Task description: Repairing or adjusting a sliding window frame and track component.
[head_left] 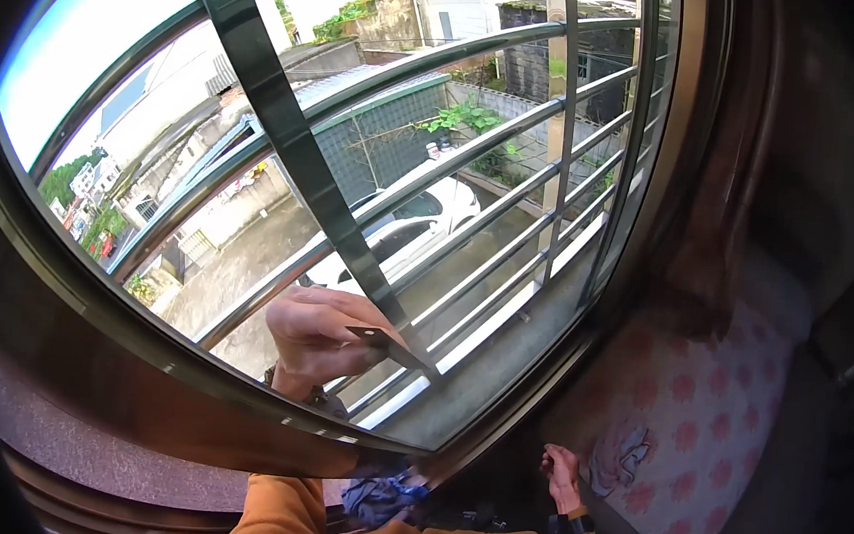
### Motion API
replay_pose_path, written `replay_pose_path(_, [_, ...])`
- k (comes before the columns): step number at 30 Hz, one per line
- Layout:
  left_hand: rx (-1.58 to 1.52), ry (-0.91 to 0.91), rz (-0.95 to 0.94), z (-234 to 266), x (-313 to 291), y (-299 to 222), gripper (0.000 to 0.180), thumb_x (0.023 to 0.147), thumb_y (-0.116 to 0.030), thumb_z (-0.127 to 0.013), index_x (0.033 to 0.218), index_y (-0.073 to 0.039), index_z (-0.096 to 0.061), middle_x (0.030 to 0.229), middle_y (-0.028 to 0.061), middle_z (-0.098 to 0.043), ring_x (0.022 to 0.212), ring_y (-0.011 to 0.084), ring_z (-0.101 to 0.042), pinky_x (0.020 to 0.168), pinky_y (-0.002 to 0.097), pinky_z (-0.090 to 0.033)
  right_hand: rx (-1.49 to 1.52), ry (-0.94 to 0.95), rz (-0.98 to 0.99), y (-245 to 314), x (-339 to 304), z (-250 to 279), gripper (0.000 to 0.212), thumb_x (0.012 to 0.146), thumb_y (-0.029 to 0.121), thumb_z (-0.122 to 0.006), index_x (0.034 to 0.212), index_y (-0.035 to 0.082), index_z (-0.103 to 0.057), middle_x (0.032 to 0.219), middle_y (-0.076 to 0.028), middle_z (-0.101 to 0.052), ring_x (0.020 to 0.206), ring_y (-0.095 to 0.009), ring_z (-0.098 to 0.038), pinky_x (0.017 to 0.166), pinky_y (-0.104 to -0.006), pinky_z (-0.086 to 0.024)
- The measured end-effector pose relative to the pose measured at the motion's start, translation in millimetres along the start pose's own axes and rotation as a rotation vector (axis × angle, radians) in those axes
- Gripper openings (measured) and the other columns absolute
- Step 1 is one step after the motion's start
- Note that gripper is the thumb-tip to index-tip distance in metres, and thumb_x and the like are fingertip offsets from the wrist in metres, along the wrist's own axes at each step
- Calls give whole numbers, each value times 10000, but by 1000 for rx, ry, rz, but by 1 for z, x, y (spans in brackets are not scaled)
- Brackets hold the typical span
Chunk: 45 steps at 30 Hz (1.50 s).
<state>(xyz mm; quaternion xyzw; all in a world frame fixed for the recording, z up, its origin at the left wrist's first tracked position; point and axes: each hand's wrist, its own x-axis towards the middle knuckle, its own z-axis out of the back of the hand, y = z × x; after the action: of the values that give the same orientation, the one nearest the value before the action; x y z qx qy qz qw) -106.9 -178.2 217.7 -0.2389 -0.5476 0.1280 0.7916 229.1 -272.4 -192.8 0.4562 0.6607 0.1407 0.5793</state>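
Reaching past the brown window frame, my left hand [319, 334] pinches a thin, flat dark scraper blade [393, 348] with a small hole at one end. The blade's far tip is close to the lower end of a dark upright bar [296, 151] at the window; whether they touch I cannot tell. Part of my left forearm is hidden behind the frame. My right hand [561, 476] hangs low on the right with its fingers loosely curled, and nothing shows in it. Beside it a crumpled pale cloth [621, 456] lies on a white cover [725, 431] with a red flower pattern.
Several metal rails [476, 148] cross the window opening. The brown frame [155, 346] curves between my body and my left hand. A crumpled blue cloth [381, 499] lies just in front of me. Outside, a white car [421, 216] stands in a yard below.
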Motion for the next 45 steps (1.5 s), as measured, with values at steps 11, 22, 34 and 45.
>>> replay_pose_path(11, [178,44,227,-27,49,3,46,792,66,-670,799,41,-632,760,161,-656,677,203,-661,543,277,-509,3,-4,-3,-8,-1,4,91,855,148,-643,910,76,-647,716,6,-598,574,-72,-554,520,-220,-484])
replay_pose_path(22, [-186,-33,125,5,11,-10,119,757,71,-723,850,33,-658,840,169,-675,729,175,-657,604,271,-521,20,-2,-13,-14,-1,18,81,837,148,-662,888,92,-636,706,13,-593,587,-82,-561,516,-245,-485])
replay_pose_path(34, [-130,-64,136,2,8,-1,213,750,73,-729,939,-4,-667,826,140,-677,725,151,-649,564,246,-494,35,-20,20,-13,-3,16,88,839,153,-659,902,95,-638,718,14,-593,606,-79,-555,539,-249,-482])
replay_pose_path(45, [-51,-97,126,2,8,-7,158,742,80,-725,854,12,-638,806,144,-676,695,154,-641,559,246,-491,52,-4,13,-13,-2,15,74,841,149,-654,895,99,-642,722,11,-592,608,-83,-554,542,-251,-484])
